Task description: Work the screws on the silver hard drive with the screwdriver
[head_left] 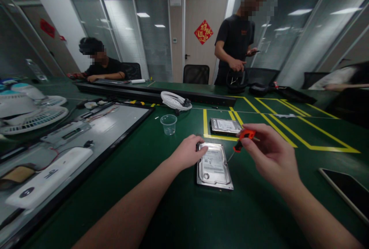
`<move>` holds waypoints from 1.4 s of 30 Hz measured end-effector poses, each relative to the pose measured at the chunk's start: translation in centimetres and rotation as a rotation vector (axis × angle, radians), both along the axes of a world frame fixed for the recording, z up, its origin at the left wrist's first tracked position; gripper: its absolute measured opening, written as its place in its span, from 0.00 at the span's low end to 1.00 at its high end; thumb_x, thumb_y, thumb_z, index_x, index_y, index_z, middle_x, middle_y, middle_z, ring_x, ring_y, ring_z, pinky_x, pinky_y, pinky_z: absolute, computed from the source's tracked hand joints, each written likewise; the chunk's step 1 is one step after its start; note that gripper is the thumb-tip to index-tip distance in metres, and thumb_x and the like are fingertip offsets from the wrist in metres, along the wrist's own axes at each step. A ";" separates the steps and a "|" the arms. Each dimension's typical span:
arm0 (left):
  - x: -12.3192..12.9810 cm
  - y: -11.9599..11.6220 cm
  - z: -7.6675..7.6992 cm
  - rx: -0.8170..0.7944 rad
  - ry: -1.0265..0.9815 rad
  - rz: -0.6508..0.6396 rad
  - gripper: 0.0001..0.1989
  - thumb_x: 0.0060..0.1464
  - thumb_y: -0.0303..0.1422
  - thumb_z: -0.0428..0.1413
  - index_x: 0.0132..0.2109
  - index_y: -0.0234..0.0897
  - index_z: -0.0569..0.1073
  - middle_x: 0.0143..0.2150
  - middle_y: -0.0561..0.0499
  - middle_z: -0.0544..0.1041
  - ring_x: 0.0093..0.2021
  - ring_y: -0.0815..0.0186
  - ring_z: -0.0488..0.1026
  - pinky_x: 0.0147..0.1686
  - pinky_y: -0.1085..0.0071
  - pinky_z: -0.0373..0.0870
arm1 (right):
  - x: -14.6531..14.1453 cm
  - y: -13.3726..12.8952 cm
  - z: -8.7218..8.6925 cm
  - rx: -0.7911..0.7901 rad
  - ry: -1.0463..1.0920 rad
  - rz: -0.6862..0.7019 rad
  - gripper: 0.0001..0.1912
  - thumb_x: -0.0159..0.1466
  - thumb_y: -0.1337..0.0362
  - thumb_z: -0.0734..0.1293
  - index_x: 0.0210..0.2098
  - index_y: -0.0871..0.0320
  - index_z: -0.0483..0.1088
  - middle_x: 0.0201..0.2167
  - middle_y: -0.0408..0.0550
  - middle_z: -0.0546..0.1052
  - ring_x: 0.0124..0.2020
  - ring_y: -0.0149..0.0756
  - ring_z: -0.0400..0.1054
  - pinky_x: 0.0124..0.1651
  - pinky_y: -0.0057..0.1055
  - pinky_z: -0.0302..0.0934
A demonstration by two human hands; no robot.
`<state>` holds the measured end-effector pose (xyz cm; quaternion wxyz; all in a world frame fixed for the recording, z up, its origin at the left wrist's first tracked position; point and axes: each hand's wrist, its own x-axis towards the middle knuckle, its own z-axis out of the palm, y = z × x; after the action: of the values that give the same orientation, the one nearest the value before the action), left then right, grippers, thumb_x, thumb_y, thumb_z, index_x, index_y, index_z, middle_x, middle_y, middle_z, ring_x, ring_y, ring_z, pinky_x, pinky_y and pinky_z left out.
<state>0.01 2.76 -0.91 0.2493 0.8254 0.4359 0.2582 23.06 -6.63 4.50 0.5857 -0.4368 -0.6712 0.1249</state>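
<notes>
A silver hard drive [213, 168] with a white label lies flat on the green table in front of me. My left hand [190, 151] grips its far left corner, thumb on the top face and fingers along the side. In my right hand [268, 149] is a screwdriver [238, 146] with a red and black handle, held between thumb and fingers. The thin shaft slants down to the left, its tip at the drive's right edge. Whether the tip sits in a screw is too small to tell. Just beyond lies a second hard drive [225, 125], inside a yellow tape outline.
A clear plastic cup [168, 125] stands left of the drives, with a white fan grille [175, 101] behind it. A large opened panel [109, 126] fills the left side. A phone [346, 187] lies at right. Two people [236, 41] are across the table.
</notes>
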 end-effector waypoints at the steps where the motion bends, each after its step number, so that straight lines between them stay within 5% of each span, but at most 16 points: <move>1: 0.0 0.0 0.0 0.002 0.002 0.001 0.18 0.64 0.43 0.57 0.53 0.37 0.79 0.46 0.45 0.76 0.42 0.59 0.75 0.45 0.63 0.71 | 0.0 -0.1 0.1 -0.010 0.012 0.019 0.14 0.70 0.63 0.70 0.54 0.46 0.76 0.50 0.47 0.79 0.50 0.40 0.77 0.53 0.40 0.75; 6: -0.1 -0.1 0.3 0.002 0.005 -0.006 0.18 0.64 0.43 0.57 0.53 0.37 0.79 0.46 0.45 0.76 0.43 0.59 0.75 0.45 0.63 0.71 | -0.4 -0.4 0.2 -0.049 0.057 0.059 0.17 0.73 0.62 0.65 0.59 0.45 0.75 0.58 0.48 0.79 0.57 0.42 0.76 0.62 0.44 0.71; 12: 0.0 -0.1 0.2 0.008 0.002 -0.010 0.17 0.64 0.41 0.57 0.52 0.35 0.80 0.45 0.45 0.76 0.42 0.59 0.75 0.45 0.63 0.72 | 0.0 0.5 -0.5 0.028 0.004 -0.060 0.16 0.67 0.64 0.73 0.53 0.46 0.76 0.48 0.46 0.79 0.46 0.38 0.77 0.48 0.36 0.76; 21: -0.1 -0.1 0.3 0.006 0.000 -0.013 0.17 0.64 0.41 0.57 0.52 0.35 0.80 0.46 0.45 0.76 0.41 0.59 0.75 0.45 0.63 0.72 | -0.5 -0.3 0.1 -0.008 0.053 0.041 0.16 0.73 0.65 0.65 0.58 0.47 0.75 0.55 0.49 0.79 0.52 0.39 0.77 0.54 0.36 0.75; 29: 0.0 -0.1 0.2 -0.004 -0.005 -0.008 0.18 0.64 0.42 0.57 0.53 0.35 0.79 0.46 0.45 0.76 0.41 0.60 0.75 0.44 0.63 0.72 | -0.1 0.5 -0.9 0.060 -0.010 -0.080 0.19 0.66 0.66 0.74 0.55 0.46 0.75 0.48 0.47 0.76 0.46 0.37 0.75 0.48 0.34 0.74; 38: -0.1 -0.1 0.3 -0.002 -0.003 -0.012 0.18 0.64 0.42 0.57 0.53 0.36 0.79 0.46 0.45 0.76 0.42 0.59 0.75 0.45 0.64 0.72 | -0.4 -0.4 -0.1 -0.015 0.040 0.071 0.17 0.73 0.64 0.65 0.60 0.47 0.73 0.57 0.50 0.78 0.56 0.42 0.76 0.58 0.43 0.73; 42: 0.0 0.1 -0.1 0.025 -0.008 -0.011 0.17 0.64 0.41 0.57 0.52 0.35 0.80 0.45 0.45 0.76 0.41 0.60 0.75 0.44 0.64 0.71 | -0.4 0.0 -0.4 0.006 0.007 0.002 0.19 0.69 0.65 0.70 0.58 0.46 0.74 0.52 0.49 0.79 0.50 0.40 0.77 0.52 0.39 0.76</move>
<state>0.00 2.81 -0.97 0.2420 0.8296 0.4272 0.2658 22.70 -6.60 4.09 0.5892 -0.4340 -0.6700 0.1248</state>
